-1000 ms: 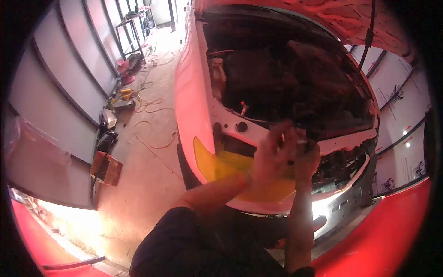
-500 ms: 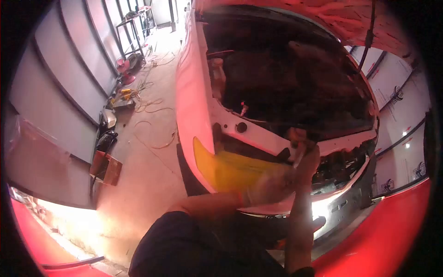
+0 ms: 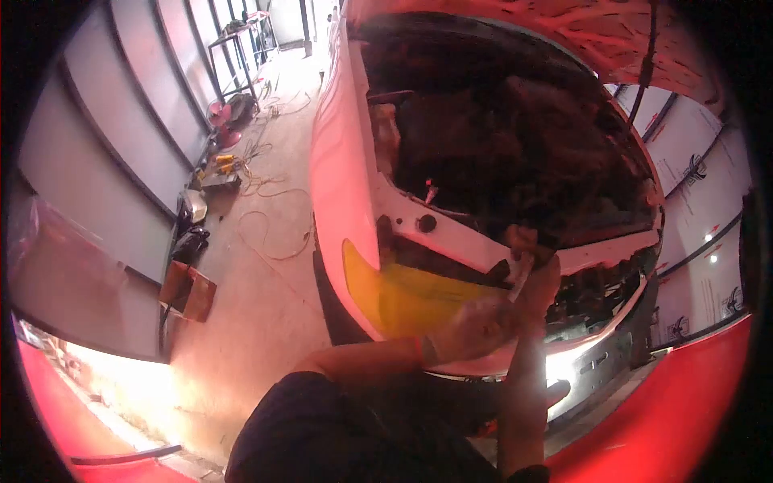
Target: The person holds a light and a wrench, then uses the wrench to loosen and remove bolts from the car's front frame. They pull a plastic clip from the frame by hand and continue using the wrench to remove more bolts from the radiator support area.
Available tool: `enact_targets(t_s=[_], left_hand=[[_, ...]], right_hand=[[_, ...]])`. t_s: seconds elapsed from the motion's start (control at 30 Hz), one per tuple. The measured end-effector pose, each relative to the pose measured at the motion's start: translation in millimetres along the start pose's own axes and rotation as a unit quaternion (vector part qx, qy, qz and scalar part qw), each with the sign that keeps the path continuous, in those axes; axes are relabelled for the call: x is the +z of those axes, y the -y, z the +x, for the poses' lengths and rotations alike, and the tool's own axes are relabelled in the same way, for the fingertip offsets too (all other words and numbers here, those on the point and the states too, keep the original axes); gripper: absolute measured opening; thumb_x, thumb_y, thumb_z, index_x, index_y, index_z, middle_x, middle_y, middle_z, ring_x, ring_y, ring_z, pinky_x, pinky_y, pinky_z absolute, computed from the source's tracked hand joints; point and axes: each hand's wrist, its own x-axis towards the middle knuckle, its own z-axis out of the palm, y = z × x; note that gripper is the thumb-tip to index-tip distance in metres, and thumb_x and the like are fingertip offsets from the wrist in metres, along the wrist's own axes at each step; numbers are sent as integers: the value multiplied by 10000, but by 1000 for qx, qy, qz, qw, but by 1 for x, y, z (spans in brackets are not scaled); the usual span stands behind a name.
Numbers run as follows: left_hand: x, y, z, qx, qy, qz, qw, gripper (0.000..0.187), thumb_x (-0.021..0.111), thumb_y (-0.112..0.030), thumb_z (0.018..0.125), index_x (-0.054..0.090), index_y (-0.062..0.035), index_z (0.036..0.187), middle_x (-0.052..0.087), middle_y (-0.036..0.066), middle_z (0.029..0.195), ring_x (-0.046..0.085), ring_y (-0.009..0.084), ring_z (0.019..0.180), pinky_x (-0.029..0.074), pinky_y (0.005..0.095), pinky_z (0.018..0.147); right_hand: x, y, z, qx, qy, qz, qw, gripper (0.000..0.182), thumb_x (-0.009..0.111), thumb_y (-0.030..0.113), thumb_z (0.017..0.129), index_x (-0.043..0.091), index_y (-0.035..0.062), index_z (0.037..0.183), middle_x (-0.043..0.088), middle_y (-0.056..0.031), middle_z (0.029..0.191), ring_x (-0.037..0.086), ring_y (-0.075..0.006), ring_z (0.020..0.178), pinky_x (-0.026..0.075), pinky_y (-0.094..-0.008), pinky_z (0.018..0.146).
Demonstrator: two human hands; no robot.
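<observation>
My left hand point(image 3: 475, 328), in a pale glove, is at the front edge of the car beside the yellow-covered headlight point(image 3: 419, 298). Its fingers look curled together, and what they hold is hidden. Close to its right, my right hand point(image 3: 541, 282) is raised over the front crossmember point(image 3: 459, 241). It is closed around a narrow, light-coloured item point(image 3: 522, 276) too blurred to name. A brownish lump point(image 3: 522, 237) shows just above that item, and I cannot tell if the two are joined.
Above the dark engine bay point(image 3: 483, 145) hangs the raised red hood point(image 3: 580, 40). Cables point(image 3: 270, 193), a cardboard box point(image 3: 187, 292) and a pink fan point(image 3: 221, 117) lie or stand along the left wall. Red panels point(image 3: 684, 394) flank the bottom right.
The view has shifted slightly, so the car appears a little further right. Both hands stay near the headlight, and my left hand is less blurred.
</observation>
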Motion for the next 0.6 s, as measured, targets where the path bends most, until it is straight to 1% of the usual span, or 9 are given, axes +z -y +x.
enact_targets(t_s=[0.07, 0.1, 0.17, 0.3, 0.4, 0.47, 0.5, 0.57, 0.6], left_hand=[[7, -7, 6, 136, 77, 80, 985, 251, 743, -117, 940, 670, -55, 1171, 680, 81, 1035, 689, 209, 902, 563, 347, 754], [6, -7, 11, 140, 79, 77, 984, 251, 743, -117, 940, 670, -55, 1171, 680, 81, 1035, 689, 209, 902, 563, 347, 754], [-4, -9, 17, 70, 28, 1, 997, 275, 777, -88, 899, 675, -62, 1153, 679, 78, 1014, 692, 214, 887, 559, 343, 749], [-43, -58, 33, 130, -1, 76, 989, 275, 760, -52, 892, 673, -53, 1153, 682, 83, 1017, 690, 209, 876, 555, 335, 742], [-82, -85, 15, 94, 7, -9, 996, 257, 752, -3, 864, 685, -30, 1110, 693, 101, 1026, 696, 219, 877, 555, 339, 748], [-109, -103, -5, -85, 67, -48, 993, 259, 742, 29, 832, 700, -13, 1084, 702, 114, 1045, 704, 233, 890, 553, 341, 764], [-118, -109, -14, -88, 67, -46, 993, 259, 742, 29, 832, 700, -13, 1084, 702, 114, 1045, 704, 233, 890, 553, 341, 764], [-129, -117, -29, -303, 101, -134, 938, 240, 736, -2, 844, 715, 0, 1083, 708, 109, 1042, 707, 217, 903, 549, 331, 788], [-130, -110, -40, -305, 101, -134, 938, 240, 736, -2, 844, 715, 0, 1083, 708, 109, 1042, 707, 217, 903, 549, 331, 788]], right_hand=[[-11, 24, 2, -13, 22, 44, 999, 287, 662, 283, 983, 676, 10, 1071, 713, -191, 1052, 687, -400, 976, 549, -461, 857], [-19, 38, 7, -19, 27, 67, 997, 290, 664, 289, 985, 684, 21, 1094, 717, -184, 1058, 688, -392, 977, 550, -458, 863], [-28, 52, 9, -26, 40, 114, 992, 301, 667, 300, 987, 700, 43, 1140, 725, -169, 1071, 688, -375, 980, 550, -452, 874], [-13, 10, 14, 2, 73, 63, 995, 301, 683, 306, 979, 718, 64, 1155, 735, -162, 1067, 686, -376, 990, 544, -461, 896], [-9, 13, 12, 37, 37, 58, 997, 282, 707, 294, 961, 742, 62, 1117, 733, -168, 1075, 683, -374, 1017, 535, -474, 914], [-5, 14, 13, 69, 39, 31, 996, 244, 730, 280, 939, 770, 65, 1050, 730, -175, 1081, 680, -376, 1019, 538, -482, 903], [-2, 15, 11, 72, 42, 33, 996, 244, 730, 280, 939, 770, 65, 1050, 730, -175, 1081, 680, -376, 1019, 538, -482, 903], [2, 17, 7, 19, -53, -13, 998, 198, 740, 248, 923, 791, 82, 1018, 744, -162, 1018, 691, -373, 972, 548, -488, 876], [3, 18, 7, 21, -53, -12, 998, 198, 740, 248, 923, 791, 82, 1018, 744, -162, 1018, 691, -373, 972, 548, -488, 876]])
